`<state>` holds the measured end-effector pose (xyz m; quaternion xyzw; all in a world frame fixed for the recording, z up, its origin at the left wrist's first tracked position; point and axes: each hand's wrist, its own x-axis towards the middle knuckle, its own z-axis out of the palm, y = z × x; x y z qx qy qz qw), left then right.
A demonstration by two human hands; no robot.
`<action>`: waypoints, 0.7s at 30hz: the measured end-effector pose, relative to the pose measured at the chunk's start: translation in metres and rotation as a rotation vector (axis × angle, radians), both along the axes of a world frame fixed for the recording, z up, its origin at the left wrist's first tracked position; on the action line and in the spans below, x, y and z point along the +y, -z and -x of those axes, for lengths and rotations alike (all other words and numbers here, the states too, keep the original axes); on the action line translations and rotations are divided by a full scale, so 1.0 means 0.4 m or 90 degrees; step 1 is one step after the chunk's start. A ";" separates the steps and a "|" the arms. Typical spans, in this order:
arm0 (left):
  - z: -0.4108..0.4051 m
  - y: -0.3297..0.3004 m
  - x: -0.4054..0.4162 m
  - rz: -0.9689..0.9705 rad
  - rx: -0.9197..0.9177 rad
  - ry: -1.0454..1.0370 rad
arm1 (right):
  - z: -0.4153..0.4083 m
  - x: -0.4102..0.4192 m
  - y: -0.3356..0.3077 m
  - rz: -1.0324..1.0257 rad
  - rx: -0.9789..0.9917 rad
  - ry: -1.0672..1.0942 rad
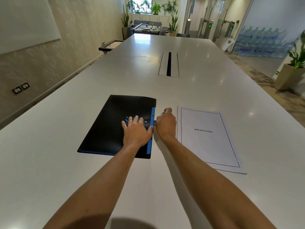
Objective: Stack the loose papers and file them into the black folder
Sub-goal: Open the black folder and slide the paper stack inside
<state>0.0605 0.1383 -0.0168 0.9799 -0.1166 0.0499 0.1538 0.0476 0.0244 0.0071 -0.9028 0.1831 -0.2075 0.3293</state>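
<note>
The black folder (107, 128) with a blue edge strip lies flat and closed on the white table (66, 162). My left hand (136, 131) presses flat on its right part, fingers spread beside the snap button. My right hand (165, 125) sits at the folder's right edge, fingers curled on the small black closure tab there. A neat stack of white papers (209, 139), its top sheet reading "BIBLIOGRAPHY" inside a black border, lies to the right of my right hand, apart from the folder.
A cable hatch (169, 64) is set into the table's middle, farther back. A white chair (225, 42) stands at the far right edge. A planter (290, 76) is on the floor at right. A foosball table (151, 28) stands beyond the far end.
</note>
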 end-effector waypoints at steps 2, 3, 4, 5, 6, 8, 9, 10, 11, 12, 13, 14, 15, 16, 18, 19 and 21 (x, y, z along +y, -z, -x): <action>0.001 -0.009 0.001 -0.002 0.010 0.008 | 0.013 0.008 0.000 -0.031 -0.022 -0.022; 0.001 -0.013 0.001 -0.002 0.019 0.012 | 0.020 0.013 0.002 -0.033 -0.016 -0.040; 0.002 -0.019 0.001 -0.004 0.030 0.015 | 0.022 0.013 0.003 -0.035 -0.011 -0.048; 0.002 -0.024 0.001 -0.010 0.039 0.019 | 0.022 0.011 0.000 -0.049 -0.011 -0.046; 0.002 -0.031 0.001 -0.017 0.050 0.023 | 0.020 0.005 -0.002 -0.073 -0.016 -0.035; 0.003 -0.053 -0.001 -0.012 0.064 0.047 | 0.019 -0.010 -0.010 -0.145 -0.029 -0.013; 0.002 -0.070 -0.002 0.012 0.067 0.070 | 0.020 -0.015 -0.017 -0.178 -0.040 -0.007; 0.002 -0.091 -0.005 0.035 0.069 0.095 | 0.022 -0.019 -0.024 -0.201 -0.057 -0.006; 0.001 -0.114 -0.007 0.043 0.062 0.120 | 0.024 -0.023 -0.030 -0.215 -0.078 -0.007; 0.001 -0.141 -0.010 0.036 0.047 0.138 | 0.026 -0.025 -0.035 -0.222 -0.099 -0.007; -0.001 -0.168 -0.013 0.023 0.031 0.149 | 0.028 -0.029 -0.038 -0.234 -0.120 -0.004; -0.004 -0.197 -0.017 0.004 0.022 0.152 | 0.029 -0.034 -0.041 -0.246 -0.138 0.000; -0.007 -0.226 -0.022 -0.018 0.012 0.152 | 0.029 -0.042 -0.042 -0.256 -0.152 0.006; -0.012 -0.255 -0.027 -0.046 0.001 0.148 | 0.029 -0.051 -0.043 -0.262 -0.157 0.015; -0.016 -0.316 -0.035 -0.101 -0.018 0.119 | 0.029 -0.070 -0.044 -0.275 -0.152 0.031; -0.014 -0.346 -0.039 -0.116 -0.023 0.097 | 0.029 -0.077 -0.044 -0.283 -0.152 0.036; -0.008 -0.384 -0.050 -0.117 -0.008 0.061 | 0.032 -0.085 -0.049 -0.301 -0.166 0.045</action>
